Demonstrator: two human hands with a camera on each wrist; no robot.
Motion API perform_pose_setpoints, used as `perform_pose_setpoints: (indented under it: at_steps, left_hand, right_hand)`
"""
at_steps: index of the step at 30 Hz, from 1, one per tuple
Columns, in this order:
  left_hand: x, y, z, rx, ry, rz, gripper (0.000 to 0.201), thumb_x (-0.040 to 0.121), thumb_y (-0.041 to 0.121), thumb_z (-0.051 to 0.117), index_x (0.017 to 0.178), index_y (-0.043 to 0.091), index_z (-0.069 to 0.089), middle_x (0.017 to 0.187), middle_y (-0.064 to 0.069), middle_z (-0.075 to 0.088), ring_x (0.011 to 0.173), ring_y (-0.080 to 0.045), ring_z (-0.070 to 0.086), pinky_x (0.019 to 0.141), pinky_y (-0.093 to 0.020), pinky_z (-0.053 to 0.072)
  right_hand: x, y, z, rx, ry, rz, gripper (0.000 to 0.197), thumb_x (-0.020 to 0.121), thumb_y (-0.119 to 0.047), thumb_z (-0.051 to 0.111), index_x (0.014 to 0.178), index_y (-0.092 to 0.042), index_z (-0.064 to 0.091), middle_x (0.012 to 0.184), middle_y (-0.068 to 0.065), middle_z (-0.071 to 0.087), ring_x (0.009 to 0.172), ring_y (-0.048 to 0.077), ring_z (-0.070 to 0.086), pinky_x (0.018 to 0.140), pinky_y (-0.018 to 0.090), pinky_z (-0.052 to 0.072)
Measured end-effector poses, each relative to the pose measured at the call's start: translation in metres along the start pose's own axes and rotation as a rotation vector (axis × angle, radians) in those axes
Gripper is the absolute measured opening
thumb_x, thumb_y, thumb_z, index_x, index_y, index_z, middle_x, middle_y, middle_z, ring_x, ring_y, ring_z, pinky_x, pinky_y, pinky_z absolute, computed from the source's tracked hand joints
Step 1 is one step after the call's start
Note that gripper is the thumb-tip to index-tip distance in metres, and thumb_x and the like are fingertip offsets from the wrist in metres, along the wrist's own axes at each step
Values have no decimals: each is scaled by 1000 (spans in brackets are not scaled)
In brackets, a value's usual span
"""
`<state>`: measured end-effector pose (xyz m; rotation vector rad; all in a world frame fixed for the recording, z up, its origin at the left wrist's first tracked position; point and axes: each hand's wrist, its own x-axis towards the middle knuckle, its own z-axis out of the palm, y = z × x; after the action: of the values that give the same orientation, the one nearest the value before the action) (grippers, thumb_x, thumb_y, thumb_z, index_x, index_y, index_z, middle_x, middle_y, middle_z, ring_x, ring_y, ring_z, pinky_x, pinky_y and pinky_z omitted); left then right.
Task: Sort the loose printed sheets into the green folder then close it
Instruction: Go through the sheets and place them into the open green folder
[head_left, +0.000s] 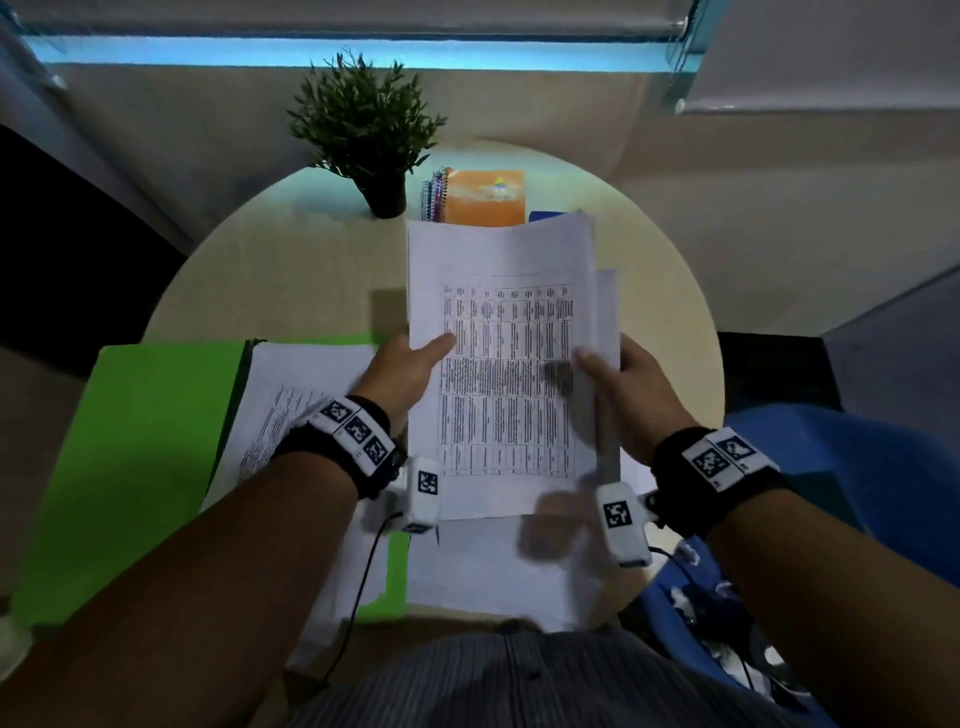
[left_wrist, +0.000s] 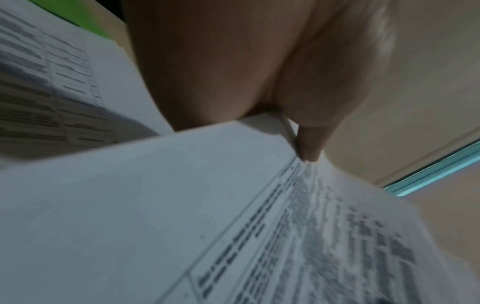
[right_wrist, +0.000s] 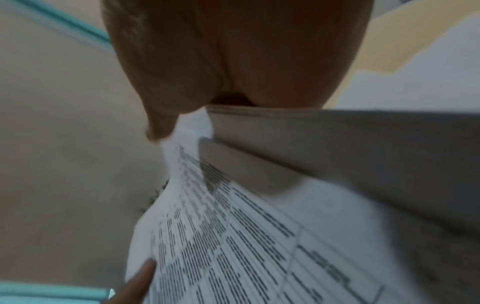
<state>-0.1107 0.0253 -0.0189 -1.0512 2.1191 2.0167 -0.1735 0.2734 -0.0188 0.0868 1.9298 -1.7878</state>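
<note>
I hold a stack of printed sheets (head_left: 501, 358) upright above the round table, a table of text on the top page. My left hand (head_left: 410, 364) pinches its left edge, thumb on the front. My right hand (head_left: 618, 374) pinches the right edge the same way. The green folder (head_left: 135, 457) lies open on the left, with more printed sheets (head_left: 291, 405) inside it. In the left wrist view my thumb (left_wrist: 311, 131) presses on the stack (left_wrist: 182, 226). In the right wrist view the thumb (right_wrist: 161, 123) lies on the stack (right_wrist: 233, 246), whose layered edges show.
A potted plant (head_left: 363, 130) stands at the back of the table (head_left: 291, 270), beside spiral notebooks with an orange cover (head_left: 483, 197). More white paper (head_left: 483, 566) lies on the table under the stack. A blue chair (head_left: 831, 493) is at the right.
</note>
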Motion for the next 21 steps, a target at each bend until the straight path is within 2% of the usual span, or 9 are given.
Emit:
perform_pose_setpoints:
  at_steps: [2,4,7,9,12,15,17,19,21]
  left_hand:
    - [-4,7,5,-16,71,95,42,88,30,74,125,17,59,118,3,69,108,-16,66,105,-45,48]
    - [-11,25,6,-74,130,169,45,83,27,75,123,23,54,114,6,70,104,-15,68,99,-45,52]
    - [-21,52,4,-55,218,389,41,86,13,70,121,21,51,105,11,67,93,3,66,86,-21,53]
    - [-35,69,3,-16,292,591,40,87,-1,66,118,18,49,101,20,60,86,20,59,76,-3,45]
    - [-50,74,-3,-2,320,786,49,86,-7,67,119,20,45,108,22,55,97,25,55,84,1,41]
    - [-57,51,-12,-4,234,748,60,83,-3,69,120,34,41,112,29,59,106,15,57,91,-9,45]
    - [-58,29,-11,-33,139,631,56,80,3,65,121,33,41,115,21,61,105,6,61,90,-17,50]
    - [-54,16,-5,-59,96,538,52,79,6,64,120,30,43,116,11,62,103,-1,64,88,-26,53]
    - [-50,18,2,-56,114,509,49,81,3,65,116,28,42,108,9,61,92,5,64,78,-22,54]
  right_hand:
    - [4,-2,2,-185,7,-70,27,93,-15,72,118,-9,64,101,12,77,87,33,74,86,57,60]
    - [6,-17,8,-221,66,-144,27,91,-10,72,118,-11,66,108,9,76,97,31,73,92,57,58]
    - [4,-57,16,-137,127,-310,20,94,-5,67,110,-17,68,103,2,75,95,20,73,87,43,62]
    - [-3,-81,20,-115,122,-477,20,95,-2,67,114,-8,68,104,4,75,94,9,73,82,27,60]
    - [-15,-86,19,-165,90,-609,26,95,-4,69,121,-6,66,112,1,72,100,-1,70,87,16,55]
    - [-24,-53,14,-261,6,-507,31,90,-10,76,120,-16,69,109,-15,74,103,-1,71,91,21,57]
    - [-30,-27,14,-267,-31,-392,28,91,-10,74,115,-24,68,107,-24,72,101,-5,70,93,27,58]
    - [-30,-12,18,-278,24,-332,16,96,-10,69,110,-17,70,104,-9,75,98,6,72,93,42,60]
    - [-27,-13,25,-287,79,-333,9,98,-6,65,101,-12,70,99,5,75,93,23,70,91,54,58]
